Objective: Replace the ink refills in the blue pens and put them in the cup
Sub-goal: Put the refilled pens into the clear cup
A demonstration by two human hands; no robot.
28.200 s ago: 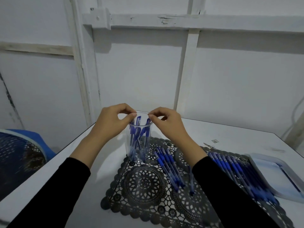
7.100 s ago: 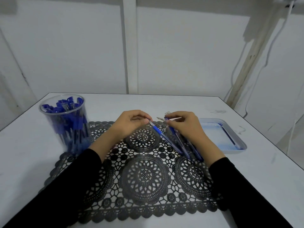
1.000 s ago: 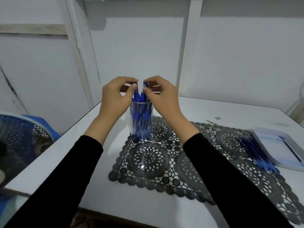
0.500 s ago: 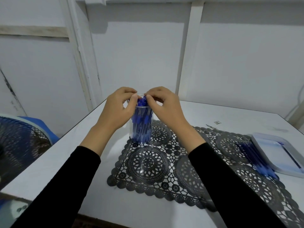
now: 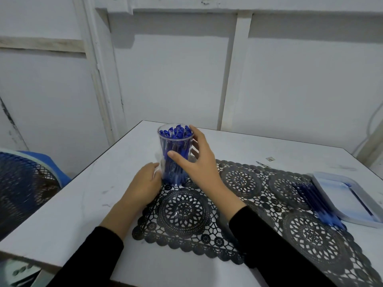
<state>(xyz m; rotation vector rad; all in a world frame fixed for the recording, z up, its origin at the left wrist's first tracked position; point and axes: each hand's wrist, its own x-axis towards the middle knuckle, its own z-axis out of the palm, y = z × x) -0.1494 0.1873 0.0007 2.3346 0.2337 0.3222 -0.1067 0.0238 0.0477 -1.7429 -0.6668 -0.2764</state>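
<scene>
Here's the cup (image 5: pixel 174 175), upright on the far left corner of the mat (image 5: pixel 186 212), close to the desk's (image 5: pixel 83 204) left edge and crammed with pens (image 5: pixel 175 131), caps up. The right hand (image 5: pixel 199 164) brackets it: thumb across the front wall, fingers (image 5: pixel 194 131) spread and fairly straight behind the rim, more a loose cradle than a squeeze. The left hand (image 5: pixel 143 187) sits low on the desk with its fingers tucked against the foot of the cup. From here I can't tell whether they grip it or only touch it.

To my eye this is the settling step. The cup is tall, narrow and top-heavy, so steady it at the base, not the rim, and let go gently with one hand at a time. Any nudge up top could tip it toward that left edge.

There's more to do: loose pens (image 5: pixel 317 201) lie at the mat's right end, beside the tray (image 5: pixel 342 195). The cup looks nearly full, so those should be fed in straight down.
</scene>
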